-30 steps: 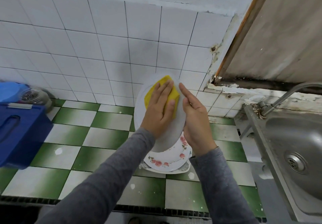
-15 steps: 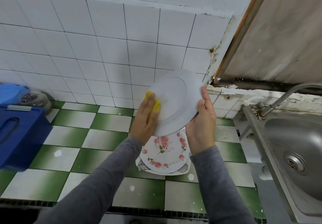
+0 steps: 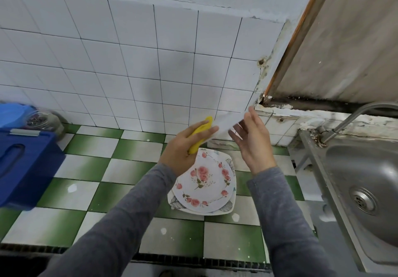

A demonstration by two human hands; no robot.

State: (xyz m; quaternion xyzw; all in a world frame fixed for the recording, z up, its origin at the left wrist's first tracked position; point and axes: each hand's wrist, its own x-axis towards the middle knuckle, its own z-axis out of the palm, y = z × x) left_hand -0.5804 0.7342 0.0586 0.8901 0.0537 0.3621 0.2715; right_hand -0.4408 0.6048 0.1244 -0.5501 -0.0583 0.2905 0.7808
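Left hand (image 3: pixel 181 149) with sponge (image 3: pixel 200 130) against white plate (image 3: pixel 227 121)

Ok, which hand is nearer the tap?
Right. The right hand, holding the plate, is left of the tap; the left hand, gripping the sponge, is farther left.
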